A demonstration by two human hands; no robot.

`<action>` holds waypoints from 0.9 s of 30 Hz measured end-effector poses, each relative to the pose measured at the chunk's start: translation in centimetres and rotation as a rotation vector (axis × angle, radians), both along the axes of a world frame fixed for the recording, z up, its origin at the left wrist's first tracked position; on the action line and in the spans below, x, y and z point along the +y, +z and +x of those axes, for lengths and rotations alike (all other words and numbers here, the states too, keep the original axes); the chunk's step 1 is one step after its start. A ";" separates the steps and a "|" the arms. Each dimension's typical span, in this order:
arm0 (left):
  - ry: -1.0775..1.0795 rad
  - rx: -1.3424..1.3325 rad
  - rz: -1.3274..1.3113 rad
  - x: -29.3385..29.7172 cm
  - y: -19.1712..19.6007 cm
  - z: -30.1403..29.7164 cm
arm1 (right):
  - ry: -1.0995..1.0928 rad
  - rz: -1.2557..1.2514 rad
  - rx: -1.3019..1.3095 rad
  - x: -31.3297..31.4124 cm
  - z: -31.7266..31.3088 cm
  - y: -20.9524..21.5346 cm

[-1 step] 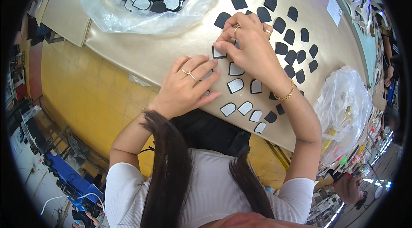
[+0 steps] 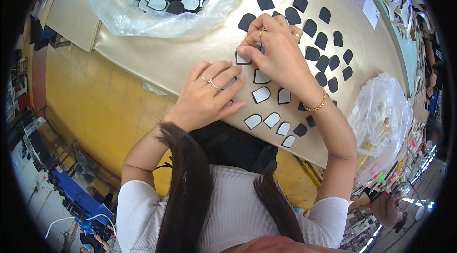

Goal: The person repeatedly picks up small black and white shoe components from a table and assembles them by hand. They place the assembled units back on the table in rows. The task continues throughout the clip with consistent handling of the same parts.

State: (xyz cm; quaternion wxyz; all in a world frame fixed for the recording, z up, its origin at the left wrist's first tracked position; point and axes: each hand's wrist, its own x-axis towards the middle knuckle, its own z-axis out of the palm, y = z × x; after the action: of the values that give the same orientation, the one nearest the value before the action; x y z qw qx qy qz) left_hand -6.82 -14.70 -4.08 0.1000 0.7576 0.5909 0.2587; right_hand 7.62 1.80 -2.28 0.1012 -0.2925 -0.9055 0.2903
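Small pads with one rounded end lie over the beige table (image 2: 176,55); some show a black face and others a silver-white one. My right hand (image 2: 278,45) is closed in a pinch, thumb and index finger at the upper edge of a silver-faced pad (image 2: 243,59). Just left of it, my left hand (image 2: 204,93) rests with fingers apart over the table, partly covering a pad or two beneath. Between and below the hands are more silver-faced pads (image 2: 261,95). Beyond my right hand, several black-faced pads (image 2: 321,41) are spread out.
A clear plastic bag (image 2: 114,17) heaped with mixed pads stands open at the far left. Another crumpled plastic bag (image 2: 381,115) sits near the table's right side. A white paper slip (image 2: 371,12) lies at the far right. Yellow floor (image 2: 95,100) shows past the left edge.
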 end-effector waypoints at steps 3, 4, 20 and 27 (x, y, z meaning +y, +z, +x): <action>0.000 0.008 -0.010 -0.1 0.1 0.1 | 0.002 -0.009 -0.001 -0.1 -0.1 0.0; -0.001 0.008 -0.014 0.0 0.1 0.0 | 0.003 -0.006 0.006 -0.1 -0.1 -0.1; 0.009 0.033 -0.052 0.8 0.2 0.6 | -0.037 0.226 0.080 -0.3 -0.1 -1.7; 0.002 0.001 -0.044 1.8 1.0 0.5 | -0.224 0.401 0.283 3.1 1.1 -0.8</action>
State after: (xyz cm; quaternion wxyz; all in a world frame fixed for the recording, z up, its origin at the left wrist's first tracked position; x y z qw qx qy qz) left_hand -6.30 -12.86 -3.06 0.1159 0.7549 0.5972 0.2452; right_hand 8.68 4.91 -3.10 0.3142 -0.3214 -0.8838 0.1301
